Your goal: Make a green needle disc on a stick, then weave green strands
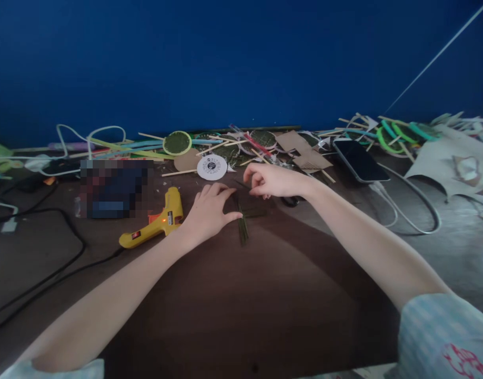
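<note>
My left hand (212,210) is over the table with thumb and fingers apart. Its thumb tip is at a small bundle of thin dark-green strands (243,231), which lies on the dark tabletop; whether it presses on them I cannot tell. To the right, my right hand (265,180) has its fingers curled in toward the thumb. What is between those fingertips, if anything, is too small to make out. Partly hidden under the right wrist is a black looped thing (291,201), possibly a scissors handle. A yellow glue gun (172,216) with a lit orange light lies left of my left hand.
Along the blue wall (241,63) lies a clutter of sticks, coloured strips and green-filled rings (177,143). A white printed disc (212,167) is in front of it. A phone (360,160) with a white cable lies right; black cords (67,210) run across the left.
</note>
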Available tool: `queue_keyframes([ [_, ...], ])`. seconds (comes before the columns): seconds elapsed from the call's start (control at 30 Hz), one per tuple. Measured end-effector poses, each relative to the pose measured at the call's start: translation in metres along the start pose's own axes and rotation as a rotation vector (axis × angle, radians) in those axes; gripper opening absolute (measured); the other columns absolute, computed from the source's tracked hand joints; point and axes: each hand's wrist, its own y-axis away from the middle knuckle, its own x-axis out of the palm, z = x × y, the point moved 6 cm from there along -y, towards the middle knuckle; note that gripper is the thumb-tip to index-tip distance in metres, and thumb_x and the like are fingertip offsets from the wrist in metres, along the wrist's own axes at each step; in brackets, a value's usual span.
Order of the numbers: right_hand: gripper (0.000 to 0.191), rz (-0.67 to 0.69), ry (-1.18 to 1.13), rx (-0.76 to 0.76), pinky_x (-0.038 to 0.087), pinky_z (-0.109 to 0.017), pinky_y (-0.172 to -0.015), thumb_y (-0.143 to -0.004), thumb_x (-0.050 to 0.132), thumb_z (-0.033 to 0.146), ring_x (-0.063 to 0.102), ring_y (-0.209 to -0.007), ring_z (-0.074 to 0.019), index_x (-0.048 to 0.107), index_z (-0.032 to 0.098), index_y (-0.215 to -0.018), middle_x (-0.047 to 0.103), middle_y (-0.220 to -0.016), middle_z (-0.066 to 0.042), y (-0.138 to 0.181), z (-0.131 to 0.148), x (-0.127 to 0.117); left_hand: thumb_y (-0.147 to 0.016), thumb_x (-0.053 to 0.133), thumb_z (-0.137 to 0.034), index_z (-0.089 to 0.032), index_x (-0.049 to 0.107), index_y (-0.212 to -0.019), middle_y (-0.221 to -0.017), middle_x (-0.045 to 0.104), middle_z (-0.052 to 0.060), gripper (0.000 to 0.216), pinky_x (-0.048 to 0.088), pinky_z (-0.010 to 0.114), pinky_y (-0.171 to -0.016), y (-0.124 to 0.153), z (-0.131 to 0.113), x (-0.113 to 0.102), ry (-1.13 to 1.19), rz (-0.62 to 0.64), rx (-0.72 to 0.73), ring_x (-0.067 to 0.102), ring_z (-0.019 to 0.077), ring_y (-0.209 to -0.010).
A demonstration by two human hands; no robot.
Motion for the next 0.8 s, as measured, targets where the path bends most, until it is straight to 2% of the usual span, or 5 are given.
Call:
queue_keyframes([
  [0.17, 0.012, 0.006, -0.061, 0.052, 0.045, -0.023, -0.051, -0.074, 0.057, 0.012, 0.056, -0.053, -0.0098, 0.051, 0.015, -0.084, 0.058, -0.063, 0.0, -0.004, -0.006, 0.002, -0.077, 0.064, -0.038, -0.019, 0.047, -0.121, -0.115, 0.048, 0.009, 0.051, 0.036, 0.044, -0.094, 0.002, -0.003, -0.003, 0.012, -0.047, 0.0, 0.042, 0.0283, -0.11],
  [0.37, 0.018, 0.037, -0.076, -0.016, 0.044, -0.023, -0.054, -0.071, 0.06, 0.011, 0.053, -0.054, -0.009, 0.054, 0.016, -0.088, 0.059, -0.065, 0.002, -0.002, 0.004, 0.004, -0.075, 0.067, -0.034, -0.022, 0.047, -0.114, -0.11, 0.041, 0.007, 0.046, 0.036, 0.045, -0.092, 0.005, -0.006, -0.004, -0.016, -0.136, 0.028, 0.041, 0.0273, -0.104],
  [0.63, 0.015, 0.081, 0.033, -0.057, 0.041, -0.023, -0.054, -0.065, 0.065, 0.018, 0.057, -0.061, -0.0115, 0.059, 0.016, -0.079, 0.064, -0.067, 0.0, -0.004, 0.004, 0.009, -0.076, 0.067, -0.029, -0.023, 0.045, -0.111, -0.111, 0.041, 0.006, 0.041, 0.034, 0.045, -0.093, 0.004, -0.006, -0.003, 0.049, -0.136, 0.051, 0.04, 0.0263, -0.106],
  [0.8, 0.013, 0.147, 0.032, -0.007, 0.042, -0.022, -0.052, -0.065, 0.059, 0.012, 0.06, -0.062, -0.012, 0.062, 0.017, -0.077, 0.068, -0.074, -0.003, -0.004, -0.002, 0.012, -0.074, 0.068, -0.025, -0.023, 0.044, -0.11, -0.105, 0.05, 0.004, 0.043, 0.038, 0.043, -0.09, 0.002, -0.003, 0.001, 0.156, -0.094, 0.029, 0.046, 0.024, -0.103],
])
